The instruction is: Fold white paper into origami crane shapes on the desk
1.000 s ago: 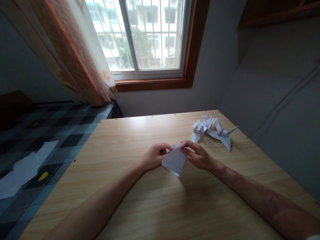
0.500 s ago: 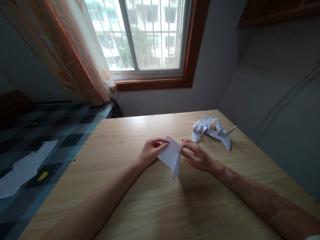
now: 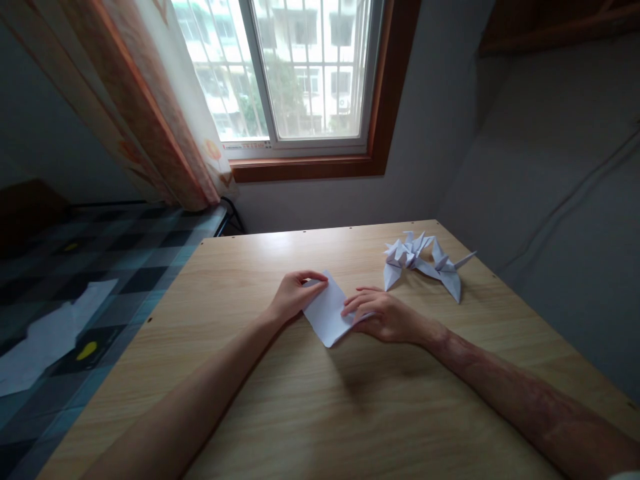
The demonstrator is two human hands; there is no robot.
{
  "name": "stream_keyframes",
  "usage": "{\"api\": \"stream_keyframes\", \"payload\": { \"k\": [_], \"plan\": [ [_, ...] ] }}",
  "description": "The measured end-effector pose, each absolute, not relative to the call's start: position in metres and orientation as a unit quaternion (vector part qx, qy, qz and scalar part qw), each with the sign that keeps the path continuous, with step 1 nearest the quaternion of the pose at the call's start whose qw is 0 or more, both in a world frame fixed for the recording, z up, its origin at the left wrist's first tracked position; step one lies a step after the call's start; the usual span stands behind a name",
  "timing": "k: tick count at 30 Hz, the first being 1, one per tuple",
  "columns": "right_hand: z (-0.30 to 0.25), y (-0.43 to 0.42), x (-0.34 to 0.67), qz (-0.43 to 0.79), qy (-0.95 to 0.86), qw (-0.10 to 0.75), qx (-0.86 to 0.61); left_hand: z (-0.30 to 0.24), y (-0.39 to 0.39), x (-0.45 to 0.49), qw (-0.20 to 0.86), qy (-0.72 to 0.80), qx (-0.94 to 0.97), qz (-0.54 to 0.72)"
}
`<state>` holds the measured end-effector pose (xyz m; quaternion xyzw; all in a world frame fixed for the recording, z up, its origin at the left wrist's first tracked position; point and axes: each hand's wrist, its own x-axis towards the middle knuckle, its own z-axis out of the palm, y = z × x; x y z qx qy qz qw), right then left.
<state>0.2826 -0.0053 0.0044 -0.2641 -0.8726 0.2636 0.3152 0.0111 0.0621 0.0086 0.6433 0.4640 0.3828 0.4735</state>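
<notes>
A folded white paper [image 3: 327,311] lies on the wooden table [image 3: 320,407] between my hands. My left hand [image 3: 295,295] pinches its far left corner with thumb and fingers. My right hand [image 3: 383,315] lies over the paper's right side, fingers stretched out and pressing it flat onto the table. Part of the paper is hidden under my right fingers.
Several finished white paper cranes [image 3: 425,262] sit at the table's far right. A bed with a checked cover [image 3: 75,280] and loose white paper [image 3: 45,337] lies to the left. A window [image 3: 300,73] and a curtain [image 3: 145,100] are behind the table; a grey wall stands at the right.
The paper was held up between both hands; now it lies flat on the table. My right hand has opened and come down on it, while my left hand moved slightly left with its corner.
</notes>
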Motion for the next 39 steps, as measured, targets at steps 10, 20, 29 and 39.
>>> {"api": "stream_keyframes", "payload": {
  "k": [10,20,29,39],
  "plan": [
    [-0.015,0.0,0.282,0.388,-0.739,0.416,-0.36,0.012,0.043,0.023,0.523,0.394,0.66,0.367],
    [-0.006,0.0,0.28,0.262,-0.814,0.369,-0.365,0.014,0.032,0.026,0.608,0.342,0.623,0.354],
    [-0.004,-0.001,0.279,0.241,-0.766,0.428,-0.416,0.012,0.027,0.03,0.589,0.347,0.636,0.358],
    [0.0,-0.002,0.278,0.278,-0.752,0.47,-0.369,0.009,0.031,0.031,0.633,0.315,0.614,0.351]
  ]
}}
